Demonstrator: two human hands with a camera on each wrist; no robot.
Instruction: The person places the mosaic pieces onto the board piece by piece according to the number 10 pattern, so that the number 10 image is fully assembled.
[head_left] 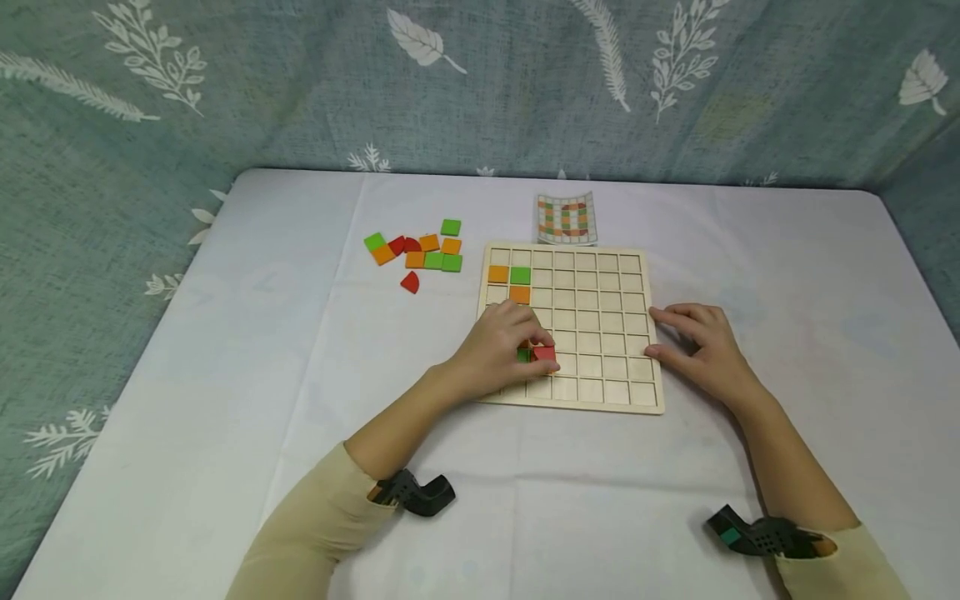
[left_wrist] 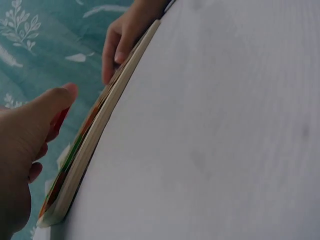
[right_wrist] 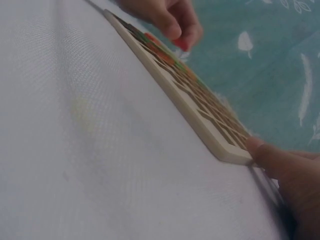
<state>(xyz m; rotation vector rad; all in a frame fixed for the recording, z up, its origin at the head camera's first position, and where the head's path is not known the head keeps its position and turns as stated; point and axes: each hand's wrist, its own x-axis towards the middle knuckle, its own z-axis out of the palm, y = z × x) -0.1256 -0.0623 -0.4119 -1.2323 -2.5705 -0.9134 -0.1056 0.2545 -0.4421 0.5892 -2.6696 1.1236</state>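
Observation:
My left hand (head_left: 495, 350) is over the left half of a wooden grid board (head_left: 609, 322), pinching a small red tile (head_left: 544, 354) between thumb and fingers. In the left wrist view the red tile (left_wrist: 60, 121) shows beneath the thumb, raised off the board. An orange tile (head_left: 498, 274), a green tile (head_left: 520, 276) and another orange tile (head_left: 519, 295) sit in cells at the board's upper left. Other tiles are partly hidden under the left hand. At the board's right edge, my right hand (head_left: 701, 346) touches the rim with thumb and fingertips, fingers relaxed.
Loose green, orange and red tiles (head_left: 432, 261) lie left of the board, with a red quarter-round tile (head_left: 409, 282) nearest me. A pattern card (head_left: 566, 220) lies behind the board. White cloth (head_left: 600, 492) covers the table; a leaf-print curtain (head_left: 495, 92) hangs behind.

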